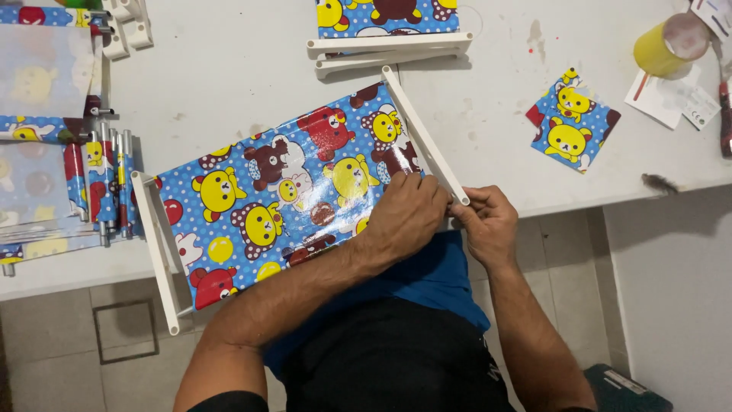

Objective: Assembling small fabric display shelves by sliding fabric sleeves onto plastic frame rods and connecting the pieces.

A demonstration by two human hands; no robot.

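A blue dotted sheet printed with cartoon bears (282, 191) lies stretched between two white plastic bars on the white table (229, 76). My left hand (408, 214) presses down on the sheet's right corner, next to the right bar (423, 133). My right hand (488, 221) pinches the near end of that bar at the table's front edge. The left bar (156, 252) hangs partly over the edge.
A second sheet with white bars (389, 34) lies at the back. A stack of the same printed sheets and rods (53, 152) fills the left side. Small cut scraps (572, 126), a yellow cup (663, 46) and paper cards (675, 99) sit at the right. Tiled floor lies below.
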